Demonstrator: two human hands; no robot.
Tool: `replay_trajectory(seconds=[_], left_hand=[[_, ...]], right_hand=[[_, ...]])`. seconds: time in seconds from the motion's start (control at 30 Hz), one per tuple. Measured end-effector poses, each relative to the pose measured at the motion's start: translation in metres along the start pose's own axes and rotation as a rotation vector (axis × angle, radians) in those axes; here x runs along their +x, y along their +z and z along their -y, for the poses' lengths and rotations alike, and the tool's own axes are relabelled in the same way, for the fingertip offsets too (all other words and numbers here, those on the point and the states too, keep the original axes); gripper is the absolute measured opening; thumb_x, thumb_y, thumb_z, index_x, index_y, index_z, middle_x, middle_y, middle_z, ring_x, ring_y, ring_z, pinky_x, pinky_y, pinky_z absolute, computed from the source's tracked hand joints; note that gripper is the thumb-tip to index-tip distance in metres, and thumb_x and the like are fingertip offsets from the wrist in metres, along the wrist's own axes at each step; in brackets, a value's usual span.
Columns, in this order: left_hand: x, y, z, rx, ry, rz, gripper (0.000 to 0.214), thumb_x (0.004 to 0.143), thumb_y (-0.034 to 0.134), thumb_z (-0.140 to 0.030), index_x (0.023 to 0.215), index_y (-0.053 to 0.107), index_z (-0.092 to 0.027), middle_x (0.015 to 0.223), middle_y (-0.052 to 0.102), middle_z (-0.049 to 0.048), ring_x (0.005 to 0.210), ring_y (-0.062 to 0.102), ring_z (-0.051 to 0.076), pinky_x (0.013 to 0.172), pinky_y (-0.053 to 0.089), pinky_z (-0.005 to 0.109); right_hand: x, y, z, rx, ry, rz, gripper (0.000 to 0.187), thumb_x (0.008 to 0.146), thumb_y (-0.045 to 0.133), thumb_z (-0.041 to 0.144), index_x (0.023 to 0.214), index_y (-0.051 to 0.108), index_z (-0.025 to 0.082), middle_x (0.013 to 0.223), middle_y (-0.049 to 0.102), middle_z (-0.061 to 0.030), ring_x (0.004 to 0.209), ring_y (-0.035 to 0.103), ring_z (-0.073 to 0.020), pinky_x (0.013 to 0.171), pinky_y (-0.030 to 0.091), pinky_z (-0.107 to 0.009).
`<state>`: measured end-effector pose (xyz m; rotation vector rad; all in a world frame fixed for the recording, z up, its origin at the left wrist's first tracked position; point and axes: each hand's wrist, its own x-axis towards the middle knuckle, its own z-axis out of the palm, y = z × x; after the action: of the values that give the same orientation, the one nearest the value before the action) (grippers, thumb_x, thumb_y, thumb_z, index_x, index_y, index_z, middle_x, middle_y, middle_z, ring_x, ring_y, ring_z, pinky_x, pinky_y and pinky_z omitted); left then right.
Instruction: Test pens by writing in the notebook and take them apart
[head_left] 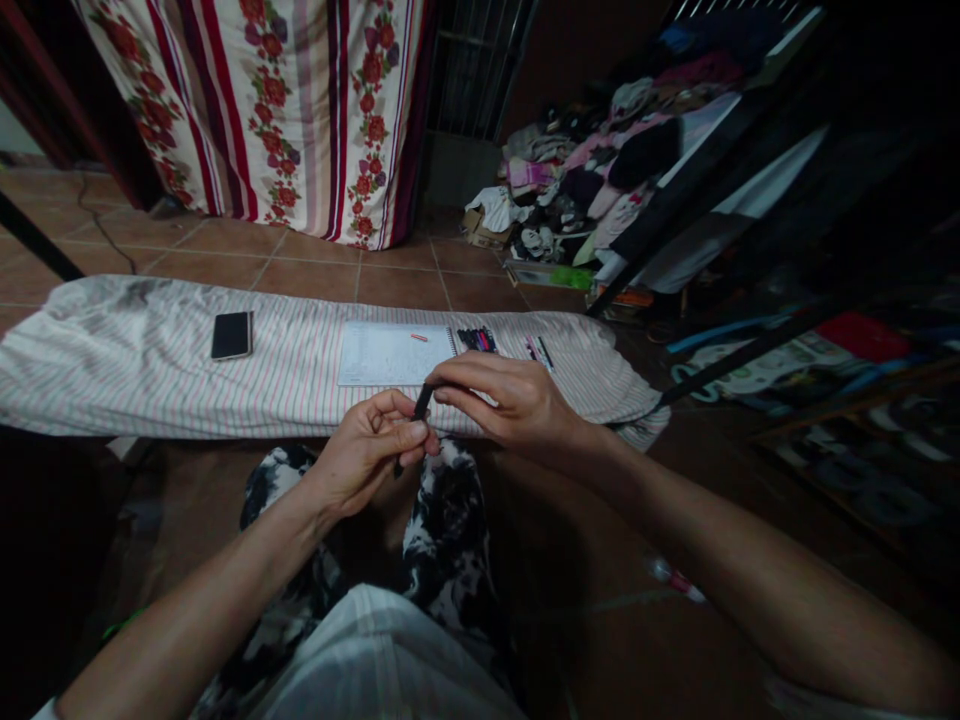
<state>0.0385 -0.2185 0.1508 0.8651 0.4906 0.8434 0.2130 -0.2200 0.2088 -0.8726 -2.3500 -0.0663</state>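
Note:
Above my knees, a slim black pen is held at a slant. My left hand is closed on its lower part, thumb pressed against it. At the pen's upper end, the thumb and fingers of my right hand pinch the tip. Just beyond the hands, an open spiral notebook lies on a striped cloth, with a small orange-red stick-like thing on its page. Several dark pens lie right of the notebook, and a few thin pens are farther right.
A dark phone rests on the cloth at the left. Behind the cloth-covered surface, a flowered curtain hangs over the tiled floor. Piled clothes fill the back right. A bottle-like thing lies on the floor at right.

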Motion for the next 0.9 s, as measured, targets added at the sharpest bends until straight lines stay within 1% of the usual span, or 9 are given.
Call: replay_trajectory(seconds=[0.13,0.23,0.33,0.43,0.53,0.6,0.67,0.8,0.9], left_hand=[[-0.001,0.003,-0.002,-0.062,-0.042,0.005,0.024,0.063,0.076,-0.019,0.073,0.055,-0.014,0.062,0.061,0.0005,0.053,0.05,0.007,0.047,0.03,0.018],[-0.001,0.005,0.0,-0.075,-0.028,0.014,0.023,0.063,0.075,-0.019,0.073,0.054,-0.014,0.061,0.061,0.0001,0.052,0.049,0.006,0.047,0.029,0.018],[-0.001,0.004,0.004,-0.029,0.022,-0.016,0.024,0.065,0.074,-0.019,0.074,0.052,-0.015,0.058,0.062,-0.0007,0.048,0.046,0.005,0.048,0.03,0.018],[0.0,0.002,0.008,0.095,0.074,-0.116,0.027,0.065,0.074,-0.02,0.076,0.05,-0.016,0.057,0.065,0.0,0.045,0.046,0.005,0.047,0.031,0.017],[0.001,0.001,0.01,0.195,0.142,-0.197,0.029,0.063,0.075,-0.023,0.075,0.049,-0.016,0.056,0.065,-0.0015,0.05,0.054,0.008,0.052,0.037,0.019],[0.002,0.002,0.009,0.231,0.196,-0.215,0.03,0.061,0.076,-0.025,0.072,0.049,-0.017,0.059,0.065,-0.0029,0.056,0.059,0.01,0.058,0.043,0.022],[0.002,0.004,0.008,0.244,0.224,-0.21,0.03,0.06,0.076,-0.026,0.071,0.049,-0.017,0.061,0.064,-0.0035,0.059,0.061,0.011,0.062,0.044,0.023],[0.002,0.004,0.01,0.204,0.192,-0.182,0.029,0.063,0.074,-0.025,0.074,0.048,-0.018,0.062,0.065,-0.0026,0.058,0.06,0.01,0.057,0.041,0.02],[0.001,0.002,0.014,0.163,0.16,-0.181,0.027,0.066,0.073,-0.023,0.077,0.049,-0.018,0.059,0.064,-0.0023,0.053,0.056,0.009,0.049,0.034,0.018]], right_hand=[[0.002,-0.006,-0.009,-0.032,-0.136,0.058,0.018,0.089,0.045,0.021,0.091,0.061,0.013,0.08,0.066,-0.0082,0.078,0.062,-0.0157,0.072,0.047,-0.025],[0.003,-0.004,-0.007,-0.032,-0.093,0.047,0.018,0.088,0.046,0.021,0.087,0.062,0.013,0.078,0.066,-0.0081,0.075,0.061,-0.0154,0.069,0.047,-0.024],[0.004,0.003,0.0,0.037,0.099,0.006,0.015,0.085,0.05,0.018,0.082,0.064,0.013,0.072,0.066,-0.0054,0.067,0.061,-0.0131,0.061,0.045,-0.022],[0.002,0.011,0.008,0.202,0.363,-0.007,0.011,0.08,0.055,0.014,0.076,0.065,0.014,0.066,0.066,-0.0012,0.06,0.061,-0.0106,0.057,0.044,-0.019],[-0.001,0.017,0.013,0.44,0.602,-0.027,0.009,0.078,0.057,0.018,0.076,0.065,0.015,0.064,0.066,0.0005,0.058,0.063,-0.0107,0.055,0.046,-0.019],[-0.003,0.018,0.015,0.567,0.682,-0.051,0.011,0.079,0.056,0.022,0.079,0.065,0.015,0.064,0.066,0.0003,0.058,0.064,-0.0118,0.055,0.048,-0.02],[-0.004,0.019,0.016,0.529,0.653,-0.07,0.012,0.08,0.056,0.023,0.08,0.065,0.015,0.067,0.067,-0.0004,0.061,0.064,-0.0125,0.057,0.049,-0.022],[-0.006,0.018,0.015,0.172,0.391,-0.095,0.012,0.08,0.055,0.016,0.08,0.067,0.016,0.074,0.068,-0.0032,0.069,0.063,-0.0136,0.065,0.049,-0.024],[-0.01,0.021,0.012,0.063,0.225,-0.107,0.015,0.083,0.051,0.014,0.089,0.065,0.016,0.081,0.068,-0.0058,0.077,0.063,-0.0144,0.07,0.049,-0.025]])
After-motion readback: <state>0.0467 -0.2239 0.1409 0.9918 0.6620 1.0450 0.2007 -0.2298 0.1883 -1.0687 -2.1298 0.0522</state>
